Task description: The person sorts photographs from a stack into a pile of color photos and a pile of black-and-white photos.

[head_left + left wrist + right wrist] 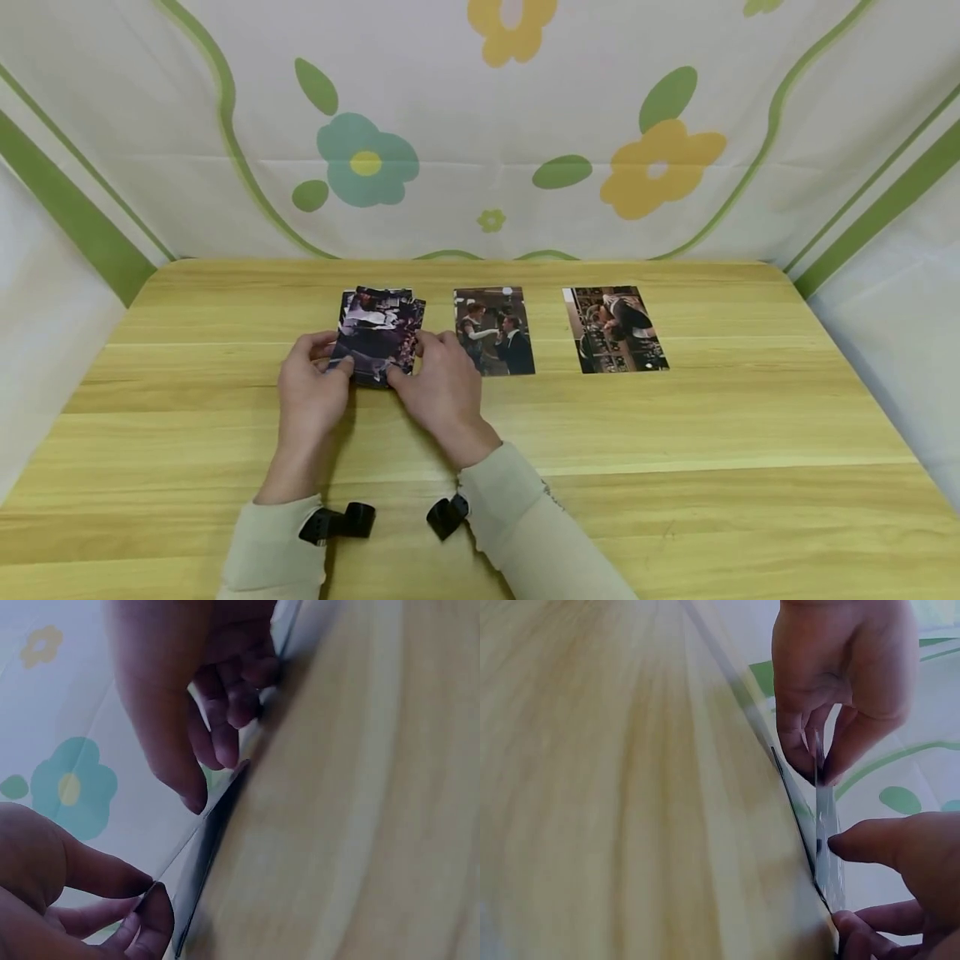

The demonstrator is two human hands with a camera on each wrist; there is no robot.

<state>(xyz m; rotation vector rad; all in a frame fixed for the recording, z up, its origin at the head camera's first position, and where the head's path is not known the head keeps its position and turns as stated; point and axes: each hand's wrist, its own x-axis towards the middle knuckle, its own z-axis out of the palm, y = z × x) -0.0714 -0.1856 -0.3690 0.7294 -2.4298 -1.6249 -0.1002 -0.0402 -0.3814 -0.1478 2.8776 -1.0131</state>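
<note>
A dark photo (377,337) is held slightly tilted over a small stack of photos (375,296) at the back left of the wooden table (675,433). My left hand (333,354) pinches its left edge and my right hand (411,360) pinches its right edge. The right wrist view shows the thin photo (826,825) on edge, with the left hand (817,766) pinching it from above and the right hand (841,881) below. In the left wrist view the left hand (150,894) pinches the photo (214,825) while the right hand's fingers (225,739) curl at its far end.
Two more photos lie flat in a row to the right, one in the middle (493,331) and one further right (615,328). A floral cloth (480,125) closes off the back and sides. Black wrist mounts (337,523) sit on both sleeves.
</note>
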